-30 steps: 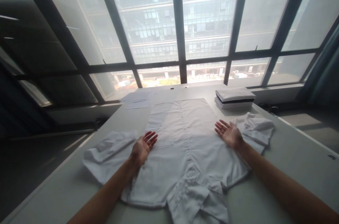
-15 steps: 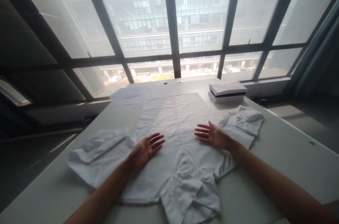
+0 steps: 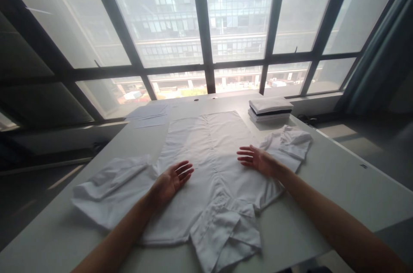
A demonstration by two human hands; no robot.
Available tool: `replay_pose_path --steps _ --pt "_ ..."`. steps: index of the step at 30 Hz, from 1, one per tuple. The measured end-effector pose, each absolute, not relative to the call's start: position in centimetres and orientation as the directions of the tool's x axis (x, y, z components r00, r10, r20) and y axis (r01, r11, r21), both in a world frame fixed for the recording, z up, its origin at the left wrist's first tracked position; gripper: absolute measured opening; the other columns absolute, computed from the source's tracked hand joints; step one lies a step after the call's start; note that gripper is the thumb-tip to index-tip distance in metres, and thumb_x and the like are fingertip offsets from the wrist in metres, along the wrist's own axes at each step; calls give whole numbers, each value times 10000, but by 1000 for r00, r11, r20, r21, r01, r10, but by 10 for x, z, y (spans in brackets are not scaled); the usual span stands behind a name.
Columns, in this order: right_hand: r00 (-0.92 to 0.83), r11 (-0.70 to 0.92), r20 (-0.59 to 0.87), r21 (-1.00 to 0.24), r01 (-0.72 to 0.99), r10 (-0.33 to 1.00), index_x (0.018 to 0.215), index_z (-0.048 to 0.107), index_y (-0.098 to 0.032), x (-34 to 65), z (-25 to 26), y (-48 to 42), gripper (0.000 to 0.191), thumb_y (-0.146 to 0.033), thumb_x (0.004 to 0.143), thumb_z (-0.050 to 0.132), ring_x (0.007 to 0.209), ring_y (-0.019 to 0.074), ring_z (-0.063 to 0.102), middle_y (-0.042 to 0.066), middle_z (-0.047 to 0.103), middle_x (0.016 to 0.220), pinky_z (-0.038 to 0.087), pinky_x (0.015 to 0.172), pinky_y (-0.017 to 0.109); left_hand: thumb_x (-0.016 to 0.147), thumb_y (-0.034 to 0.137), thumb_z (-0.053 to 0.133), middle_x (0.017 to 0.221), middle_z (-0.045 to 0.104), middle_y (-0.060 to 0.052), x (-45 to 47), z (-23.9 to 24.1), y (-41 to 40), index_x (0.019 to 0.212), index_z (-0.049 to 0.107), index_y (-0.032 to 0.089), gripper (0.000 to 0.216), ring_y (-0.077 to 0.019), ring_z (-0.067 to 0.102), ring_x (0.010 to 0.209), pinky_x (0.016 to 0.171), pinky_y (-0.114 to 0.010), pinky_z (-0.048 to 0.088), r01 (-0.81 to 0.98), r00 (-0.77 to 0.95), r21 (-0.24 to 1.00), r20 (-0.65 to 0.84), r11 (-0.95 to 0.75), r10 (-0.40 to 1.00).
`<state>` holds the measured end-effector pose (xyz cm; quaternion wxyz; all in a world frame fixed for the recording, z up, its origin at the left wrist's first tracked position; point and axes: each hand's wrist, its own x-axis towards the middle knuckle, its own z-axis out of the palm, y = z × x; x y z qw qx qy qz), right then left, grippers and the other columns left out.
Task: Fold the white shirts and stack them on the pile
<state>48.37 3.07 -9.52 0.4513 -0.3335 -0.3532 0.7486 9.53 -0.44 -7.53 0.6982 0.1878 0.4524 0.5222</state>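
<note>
A white shirt (image 3: 193, 148) lies spread on the white table, its collar end toward me and its hem toward the window. The button line runs down its middle, and both sleeves stretch out crumpled to the sides. Over the shirt's left half is my left hand (image 3: 172, 180), fingers extended, holding nothing. My right hand (image 3: 258, 160) is over the shirt's right half near the sleeve, also open with its fingers apart. Whether either hand touches the cloth I cannot tell.
A stack of folded cloths (image 3: 270, 109), white with a dark layer, sits at the table's far right. Sheets of paper (image 3: 150, 115) lie at the far left. The white table (image 3: 322, 182) reaches to large framed windows. A curtain (image 3: 377, 45) hangs on the right.
The whole view has shifted, so the table and shirt appear slightly further left. My right hand sits a little further right relative to the shirt; both hands stay open.
</note>
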Motion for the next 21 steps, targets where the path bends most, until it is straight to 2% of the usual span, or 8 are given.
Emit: replay_pose_path --steps 3,6,14,19,21 --pt "-258 -271 -170 -861 -430 951 1138 721 -177 486 -98 34 269 -318 1045 511 1026 230 741 143 730 1260 547 1032 449 934 60 531 1072 768 -192 97 -73 -5 1331 662 120 422 -276 791 917 768 -326 667 -547 34 746 -435 381 900" --pt "-194 -242 -174 -873 -424 966 1120 727 -184 488 -96 34 275 -330 1048 505 1030 236 741 143 724 1281 554 1023 453 933 57 530 1052 769 -183 97 -73 -5 1274 682 120 378 -268 790 902 755 -316 664 -538 35 752 -430 379 902" --pt "-188 -251 -188 -877 -410 964 1084 732 -190 486 -96 34 276 -319 1052 491 986 228 752 130 746 1240 565 1001 432 961 86 541 1022 769 -162 97 -73 -8 1120 713 123 237 -249 788 876 741 -298 662 -548 16 756 -419 359 908" --pt "-181 -216 -156 -896 -388 971 1060 740 -190 485 -95 32 262 -319 1036 514 967 229 748 126 746 1227 560 991 429 964 85 539 983 771 -151 97 -73 -7 1149 707 128 253 -239 788 850 723 -290 659 -570 -6 743 -429 349 903" --pt "-262 -189 -89 -903 -386 961 1121 736 -210 485 -89 26 262 -354 1027 540 1039 235 733 115 719 1302 537 1026 439 967 88 533 980 772 -150 96 -75 -6 1178 701 128 273 -240 789 850 720 -291 660 -572 -3 741 -431 352 902"
